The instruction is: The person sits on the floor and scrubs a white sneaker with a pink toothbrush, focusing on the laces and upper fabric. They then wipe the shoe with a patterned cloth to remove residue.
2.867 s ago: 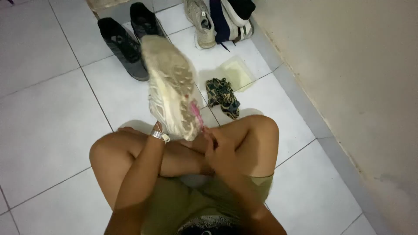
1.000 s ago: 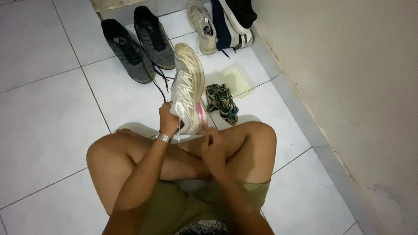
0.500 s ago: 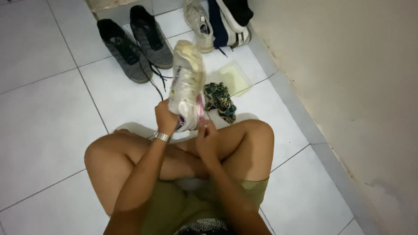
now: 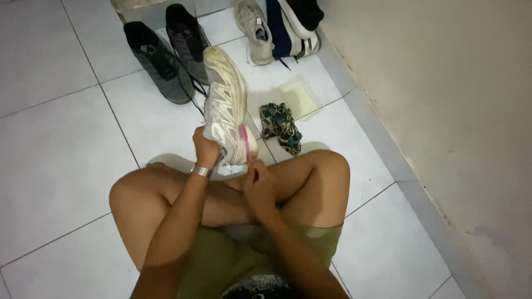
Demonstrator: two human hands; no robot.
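A glossy white tiled floor point(image 4: 66, 144) carries 2 dark mesh sneakers point(image 4: 166, 55) near its far edge. Above the crossed knees, a scuffed white sneaker point(image 4: 226, 105) tilts toe-up. The left hand point(image 4: 205, 148), arm extended, is clamped on its heel; the right hand point(image 4: 259, 185), fingers curled together, touches beneath it. A patterned cloth point(image 4: 281, 127) lies crumpled beside it.

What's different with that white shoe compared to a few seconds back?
The white sneaker was turned from sole-up to its side, showing the upper. The left hand kept hold of its heel end; the right hand moved up to the heel. The dark shoes and patterned cloth stayed put.
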